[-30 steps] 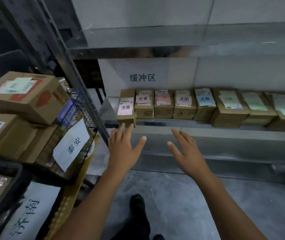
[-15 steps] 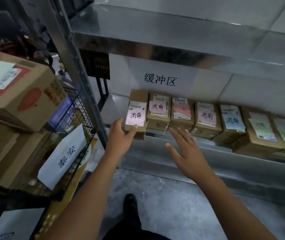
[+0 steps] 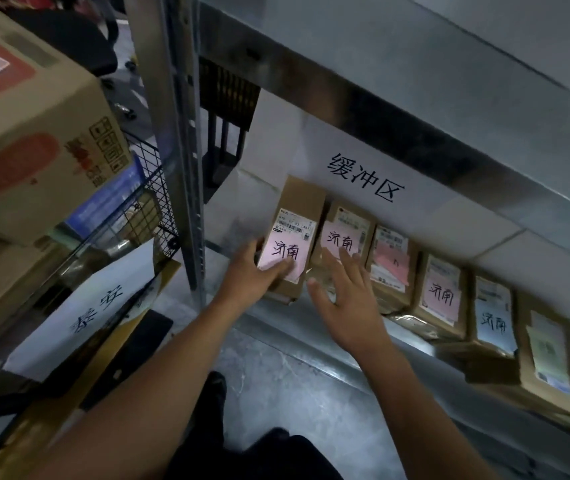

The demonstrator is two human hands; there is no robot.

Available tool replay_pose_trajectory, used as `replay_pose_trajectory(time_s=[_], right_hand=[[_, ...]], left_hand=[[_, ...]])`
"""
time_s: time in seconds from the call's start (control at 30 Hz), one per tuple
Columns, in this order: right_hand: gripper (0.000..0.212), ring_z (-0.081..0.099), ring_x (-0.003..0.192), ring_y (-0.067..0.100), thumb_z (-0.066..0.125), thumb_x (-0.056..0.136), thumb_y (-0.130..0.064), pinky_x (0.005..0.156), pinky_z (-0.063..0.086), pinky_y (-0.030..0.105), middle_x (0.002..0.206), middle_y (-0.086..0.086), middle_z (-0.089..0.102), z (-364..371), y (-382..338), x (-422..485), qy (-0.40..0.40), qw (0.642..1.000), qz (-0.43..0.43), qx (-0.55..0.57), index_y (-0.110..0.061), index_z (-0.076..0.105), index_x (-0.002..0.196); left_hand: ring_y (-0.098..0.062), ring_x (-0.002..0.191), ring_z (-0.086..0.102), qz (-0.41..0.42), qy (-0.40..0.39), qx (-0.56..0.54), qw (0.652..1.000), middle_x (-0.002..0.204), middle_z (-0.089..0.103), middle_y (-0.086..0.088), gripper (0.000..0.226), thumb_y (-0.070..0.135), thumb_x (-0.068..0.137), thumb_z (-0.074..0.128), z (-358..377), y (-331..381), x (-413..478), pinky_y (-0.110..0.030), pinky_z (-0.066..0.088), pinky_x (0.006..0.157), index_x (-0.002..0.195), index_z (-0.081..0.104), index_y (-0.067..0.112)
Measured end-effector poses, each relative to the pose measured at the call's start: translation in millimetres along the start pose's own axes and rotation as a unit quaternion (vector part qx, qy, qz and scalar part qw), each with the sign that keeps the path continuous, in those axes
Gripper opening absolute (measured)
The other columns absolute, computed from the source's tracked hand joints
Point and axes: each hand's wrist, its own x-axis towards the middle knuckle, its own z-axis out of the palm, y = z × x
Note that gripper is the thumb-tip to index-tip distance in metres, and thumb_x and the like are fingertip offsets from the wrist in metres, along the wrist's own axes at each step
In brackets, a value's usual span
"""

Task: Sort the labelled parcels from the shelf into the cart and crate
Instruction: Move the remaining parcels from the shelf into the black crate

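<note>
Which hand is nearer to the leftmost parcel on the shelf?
Left. The left hand grips the leftmost parcel at its lower end, thumb across its pink label. The right hand is open beside it, over the second parcel.

My left hand (image 3: 254, 275) round the end parcel (image 3: 299, 206), other parcels (image 3: 441, 296) rightward along the shelf (image 3: 231, 223), post (image 3: 176, 133) then cart (image 3: 153, 188) leftward
</note>
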Motion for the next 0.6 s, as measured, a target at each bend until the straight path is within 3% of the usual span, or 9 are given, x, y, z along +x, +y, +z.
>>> replay_pose_trajectory(time_s=[0.1,0.23,0.4,0.5,0.6], right_hand=[[0.073,-0.001,0.159,0.023,0.032,0.093,-0.071,0.128,0.007,0.053,0.172,0.001,0.014,1.4,7.3,16.3,-0.005,1.000,-0.006,-0.011,-0.037,0.034,0.158],[0.082,-0.006,0.159,0.024,0.022,0.088,-0.076,0.127,-0.005,0.047,0.173,0.002,0.007,4.8,17.2,36.6,-0.021,0.999,-0.018,-0.044,-0.035,0.034,0.159],[0.087,-0.011,0.158,0.025,0.008,0.080,-0.083,0.125,-0.011,0.044,0.173,0.003,0.004,1.1,28.7,46.5,-0.048,0.995,-0.069,-0.057,-0.049,0.033,0.156],[0.088,-0.017,0.157,0.019,0.007,0.078,-0.086,0.124,-0.015,0.042,0.173,-0.001,0.000,-9.7,32.9,52.7,-0.077,0.992,-0.092,-0.028,-0.052,0.035,0.154],[0.086,-0.015,0.157,0.017,0.010,0.080,-0.086,0.124,-0.012,0.042,0.173,-0.002,0.003,-15.0,35.4,52.2,-0.083,0.989,-0.120,0.004,-0.049,0.036,0.154]], left_hand=[[0.005,0.099,0.067,0.006,0.000,-0.032,0.999,0.114,0.070,0.018,0.057,0.044,0.083,0.084,1.6,-4.3,-6.0,-0.004,0.048,0.068,0.131,0.054,0.038],[0.007,0.095,0.070,0.005,-0.007,-0.052,0.999,0.112,0.070,0.017,0.050,0.022,0.090,0.080,3.5,-3.8,-13.8,-0.012,0.055,0.074,0.126,0.051,0.043],[-0.001,0.108,0.069,-0.032,0.014,-0.051,0.998,0.113,0.073,0.021,0.055,0.036,0.084,0.083,4.6,9.7,-27.0,-0.023,0.056,0.091,0.131,0.056,0.047],[-0.006,0.111,0.070,-0.053,0.049,-0.070,0.995,0.117,0.075,0.017,0.073,0.053,0.069,0.086,10.5,16.3,-43.3,-0.035,0.058,0.098,0.137,0.059,0.042],[-0.013,0.108,0.072,-0.064,0.115,-0.112,0.985,0.117,0.075,0.011,0.068,0.035,0.079,0.088,17.9,22.3,-65.4,-0.043,0.060,0.095,0.140,0.059,0.035]])
